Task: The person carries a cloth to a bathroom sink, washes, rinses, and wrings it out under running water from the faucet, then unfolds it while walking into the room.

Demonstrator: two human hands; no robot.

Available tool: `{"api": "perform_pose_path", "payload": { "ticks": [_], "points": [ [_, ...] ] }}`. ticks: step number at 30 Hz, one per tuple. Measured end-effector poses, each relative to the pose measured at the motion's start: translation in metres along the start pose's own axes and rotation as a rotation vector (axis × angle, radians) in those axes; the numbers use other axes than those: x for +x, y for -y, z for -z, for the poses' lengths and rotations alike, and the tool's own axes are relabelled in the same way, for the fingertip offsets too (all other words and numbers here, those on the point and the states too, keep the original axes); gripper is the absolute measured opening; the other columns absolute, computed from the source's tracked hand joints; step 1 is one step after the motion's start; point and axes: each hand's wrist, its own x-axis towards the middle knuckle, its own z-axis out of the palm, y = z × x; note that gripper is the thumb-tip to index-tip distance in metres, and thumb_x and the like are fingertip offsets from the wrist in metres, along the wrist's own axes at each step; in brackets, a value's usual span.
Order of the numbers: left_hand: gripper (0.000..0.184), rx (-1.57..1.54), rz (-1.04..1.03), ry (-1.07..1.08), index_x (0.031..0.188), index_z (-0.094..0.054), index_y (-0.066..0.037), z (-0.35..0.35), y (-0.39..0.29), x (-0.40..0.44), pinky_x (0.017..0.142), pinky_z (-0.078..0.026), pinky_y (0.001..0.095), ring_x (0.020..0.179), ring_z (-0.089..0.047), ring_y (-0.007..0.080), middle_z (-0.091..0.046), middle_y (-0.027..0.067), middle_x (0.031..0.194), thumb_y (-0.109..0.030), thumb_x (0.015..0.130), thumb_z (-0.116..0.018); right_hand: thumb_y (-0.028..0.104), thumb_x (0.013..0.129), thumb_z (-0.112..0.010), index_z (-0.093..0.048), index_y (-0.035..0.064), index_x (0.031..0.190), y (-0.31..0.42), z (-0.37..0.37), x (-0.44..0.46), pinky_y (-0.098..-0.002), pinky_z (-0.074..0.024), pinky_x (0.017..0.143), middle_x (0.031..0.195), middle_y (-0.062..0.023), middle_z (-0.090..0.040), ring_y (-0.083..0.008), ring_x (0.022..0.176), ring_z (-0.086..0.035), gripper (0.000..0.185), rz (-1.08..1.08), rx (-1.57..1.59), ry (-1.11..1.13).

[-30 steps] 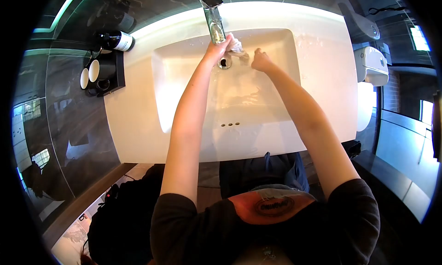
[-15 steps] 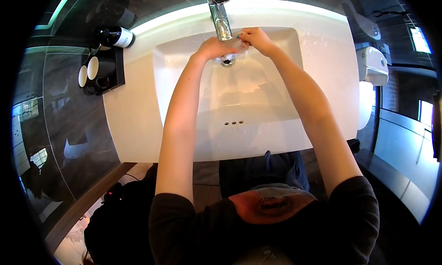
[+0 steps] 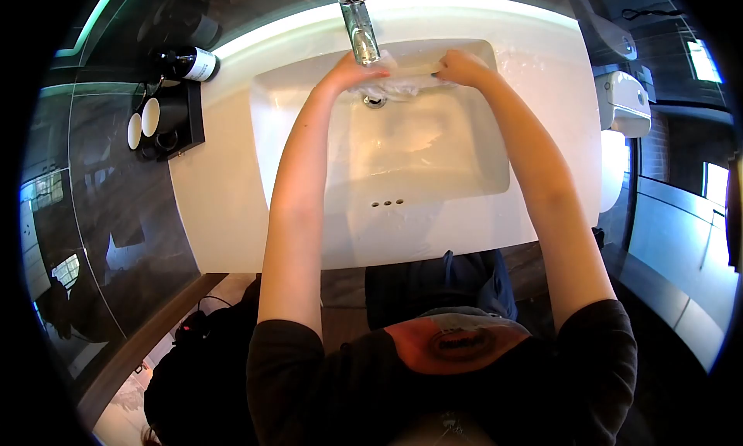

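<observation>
We have drawn our right hand [image 3: 463,68] away from our left hand [image 3: 345,73], spreading the cloth [image 3: 396,88] between them under the tap [image 3: 358,32], beside the drain [image 3: 374,102], right fingers pinching its edge, left fingers' grip too hidden to tell.

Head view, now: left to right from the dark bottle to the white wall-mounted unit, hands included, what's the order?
Dark bottle → left hand → white cloth → right hand → white wall-mounted unit.
</observation>
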Motion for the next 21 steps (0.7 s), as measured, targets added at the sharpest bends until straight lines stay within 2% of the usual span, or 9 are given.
{"api": "perform_pose_path", "payload": {
  "ticks": [2,5,8,11,14,17,18,20,21],
  "points": [
    [0.044,0.064,0.079,0.033,0.102,-0.059,-0.005,0.012,-0.003,-0.007,0.076,-0.044,0.0293,0.083,-0.057,0.0168,-0.062,0.0093,0.092,-0.03,0.068,-0.07,0.028,0.071,-0.058,-0.062,0.0039,0.071,-0.014,0.006,-0.007,-0.0329,-0.0444,0.071,0.073,-0.0107,-0.058,-0.0194,0.073,-0.057,0.024,-0.126,0.36,0.002],
    [0.048,0.066,0.131,-0.026,0.103,-0.057,-0.004,0.025,0.04,0.004,0.077,-0.045,0.0317,0.087,-0.058,0.0212,-0.06,0.0137,0.098,-0.037,0.069,-0.067,0.02,0.076,-0.053,-0.06,0.0028,0.079,-0.049,-0.006,0.0,-0.0298,-0.0441,0.073,0.079,-0.0066,-0.058,-0.0163,0.071,-0.055,0.019,0.076,0.806,-0.176],
    [0.055,0.36,0.318,-0.183,0.106,-0.056,-0.005,0.018,0.072,0.011,0.079,-0.044,0.035,0.094,-0.056,0.0271,-0.057,0.0173,0.106,-0.044,0.067,-0.066,0.02,0.08,-0.049,-0.056,0.0038,0.091,-0.024,0.011,-0.017,-0.0285,-0.0423,0.078,0.093,-0.0059,-0.06,-0.0161,0.077,-0.057,0.021,-0.031,1.222,-0.127],
    [0.065,0.691,0.262,-0.137,0.109,-0.053,-0.006,-0.004,0.031,-0.006,0.081,-0.043,0.0373,0.098,-0.053,0.0302,-0.055,0.0178,0.109,-0.05,0.064,-0.066,0.017,0.082,-0.047,-0.047,0.0029,0.108,0.01,0.03,-0.026,-0.0297,-0.0433,0.079,0.104,-0.0085,-0.056,-0.0193,0.087,-0.059,0.03,0.151,1.228,0.015],
    [0.063,0.458,0.083,0.048,0.108,-0.054,-0.007,-0.035,0.027,0.005,0.079,-0.044,0.0352,0.097,-0.054,0.0272,-0.056,0.0152,0.106,-0.048,0.061,-0.069,0.012,0.081,-0.047,-0.038,0.0003,0.115,0.038,0.033,-0.016,-0.0346,-0.0443,0.081,0.106,-0.0142,-0.054,-0.0262,0.096,-0.057,0.037,0.275,1.4,0.109],
    [0.052,0.084,-0.011,0.105,0.099,-0.057,-0.007,-0.07,0.021,0.014,0.075,-0.045,0.034,0.089,-0.057,0.024,-0.06,0.0115,0.093,-0.041,0.062,-0.071,0.006,0.079,-0.047,-0.032,-0.0032,0.117,0.061,0.04,-0.025,-0.0401,-0.0459,0.081,0.109,-0.0195,-0.051,-0.0322,0.096,-0.056,0.041,0.413,1.644,0.007],
    [0.047,-0.024,-0.01,0.097,0.092,-0.059,-0.006,-0.076,0.022,0.018,0.073,-0.045,0.0332,0.084,-0.058,0.0223,-0.061,0.0091,0.087,-0.04,0.062,-0.072,0.007,0.082,-0.045,-0.033,-0.0026,0.116,0.065,0.042,-0.03,-0.046,-0.0423,0.086,0.115,-0.0194,-0.048,-0.0363,0.101,-0.052,0.038,0.421,1.692,-0.079],
    [0.039,-0.294,0.068,0.127,0.085,-0.06,-0.004,-0.087,0.053,0.034,0.069,-0.045,0.0322,0.075,-0.059,0.0189,-0.062,0.007,0.081,-0.034,0.064,-0.072,0.005,0.081,-0.046,-0.033,-0.0035,0.116,0.062,0.045,-0.039,-0.0458,-0.0433,0.086,0.114,-0.02,-0.048,-0.0363,0.102,-0.052,0.037,0.358,1.706,-0.278],
    [0.037,-0.105,0.131,0.105,0.085,-0.059,-0.004,-0.079,0.048,0.028,0.068,-0.045,0.0315,0.075,-0.059,0.0184,-0.062,0.007,0.081,-0.033,0.065,-0.071,0.005,0.081,-0.047,-0.034,-0.004,0.115,0.057,0.047,-0.043,-0.0458,-0.0437,0.086,0.114,-0.0203,-0.049,-0.0363,0.102,-0.051,0.037,0.323,1.712,-0.378]
  ]
}}
